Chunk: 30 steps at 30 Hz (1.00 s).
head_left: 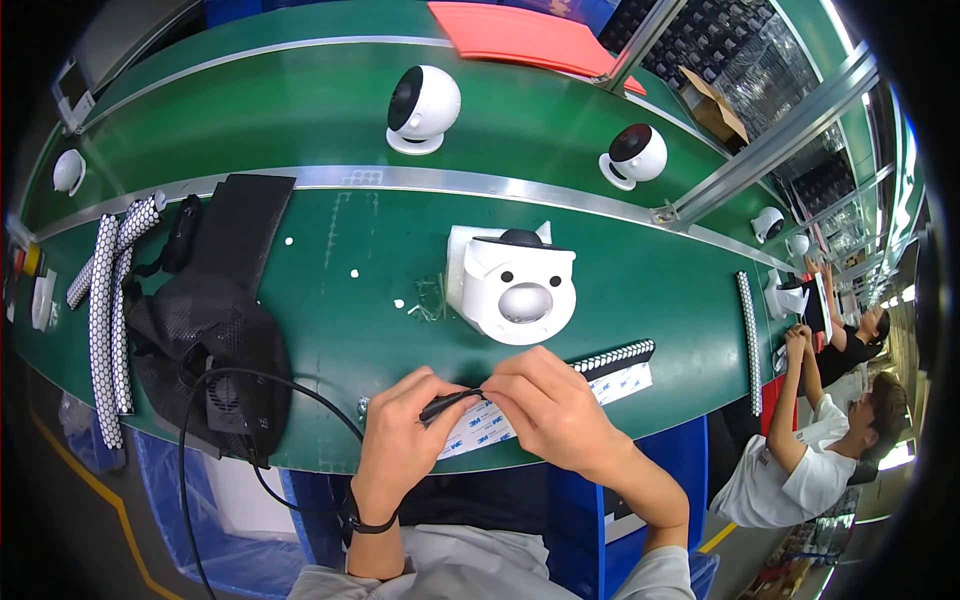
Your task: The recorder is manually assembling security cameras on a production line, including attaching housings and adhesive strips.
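My left hand is closed around a short, narrow black strip at the table's front edge. The fingertips of my right hand pinch the strip's other end, close to my left fingertips. Under both hands lies a white backing sheet with blue print. A black-and-white honeycomb-patterned strip rests along the sheet's right part. Just beyond my hands stands a white rounded device housing with two dark round spots and a silvery oval, against a white foam block.
Left on the green table are a black mesh bag, honeycomb-patterned rolls and a looping black cable. White ball-shaped devices stand on the green conveyor behind a metal rail. Co-workers sit at the right.
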Motion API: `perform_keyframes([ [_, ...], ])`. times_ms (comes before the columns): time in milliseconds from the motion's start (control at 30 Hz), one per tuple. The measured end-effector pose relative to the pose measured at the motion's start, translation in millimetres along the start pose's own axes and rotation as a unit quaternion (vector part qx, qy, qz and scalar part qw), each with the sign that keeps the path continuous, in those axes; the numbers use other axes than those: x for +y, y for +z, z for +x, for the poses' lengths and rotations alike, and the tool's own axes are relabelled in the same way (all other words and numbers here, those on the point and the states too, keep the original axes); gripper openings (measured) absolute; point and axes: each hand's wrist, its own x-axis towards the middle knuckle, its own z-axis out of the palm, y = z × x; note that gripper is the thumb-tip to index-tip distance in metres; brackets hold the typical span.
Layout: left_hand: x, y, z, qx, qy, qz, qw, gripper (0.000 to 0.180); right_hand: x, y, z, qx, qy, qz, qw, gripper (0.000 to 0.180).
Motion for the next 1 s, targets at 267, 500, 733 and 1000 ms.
perform_keyframes([
  [267,-3,-1,-1,-0.002,0.017,0.024,1.000,0.012,-12,-9,9,-0.061,-0.044,-0.074,0.994,0.030],
  [500,1,2,-2,0.014,-0.001,0.014,1.000,0.012,-13,-1,0,-0.022,-0.050,-0.095,0.994,0.033],
  [733,-4,3,1,0.022,-0.024,0.032,0.999,0.018,-9,-4,-12,0.106,-0.016,-0.055,0.993,0.029],
  [1000,6,20,28,0.116,0.028,0.098,0.988,0.028,-7,-1,17,0.224,0.132,0.044,0.965,0.020],
])
